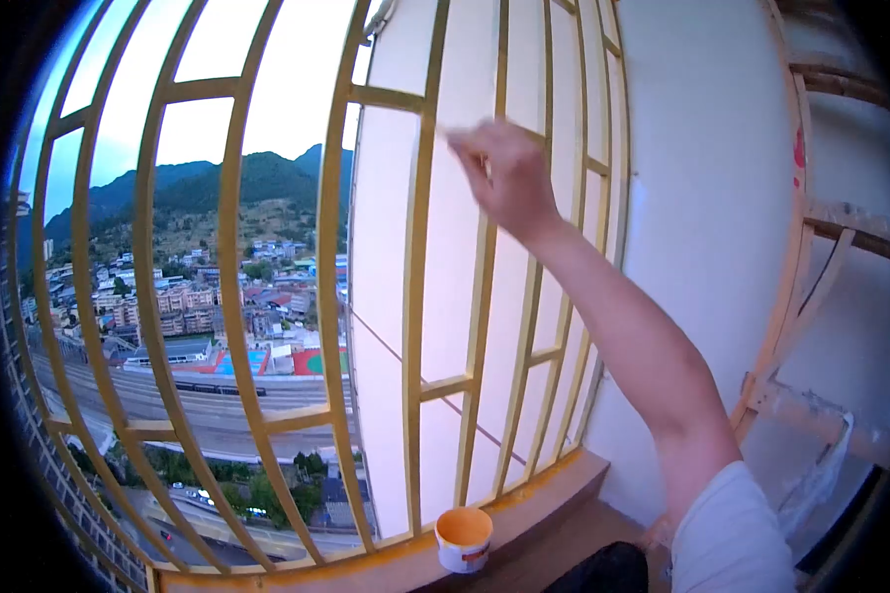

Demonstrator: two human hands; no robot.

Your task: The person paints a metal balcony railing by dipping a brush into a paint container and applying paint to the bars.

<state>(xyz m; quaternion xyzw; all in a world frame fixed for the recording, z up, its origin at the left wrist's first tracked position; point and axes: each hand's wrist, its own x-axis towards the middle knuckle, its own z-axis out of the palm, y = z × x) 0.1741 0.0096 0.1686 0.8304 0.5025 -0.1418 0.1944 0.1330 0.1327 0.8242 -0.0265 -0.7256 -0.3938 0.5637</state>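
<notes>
My right hand [504,173] is raised at the window bars with its fingers closed in a pinch. Between them is what looks like a small brush [445,132], blurred and mostly hidden by the fingers. Its pale tip is close to a yellow-brown upright bar [417,257]; I cannot tell whether they touch. Well below the hand, a small white tub [462,558] with orange-yellow paint inside stands upright by the ledge at the foot of the bars. My left hand is out of view.
A ledge [534,499] with orange streaks runs under the bars. A pale wall [697,198] rises at right, beside a wooden frame [786,306] with plastic sheeting [821,465]. Something dark [608,571] shows at the bottom edge. Buildings and hills lie far below outside.
</notes>
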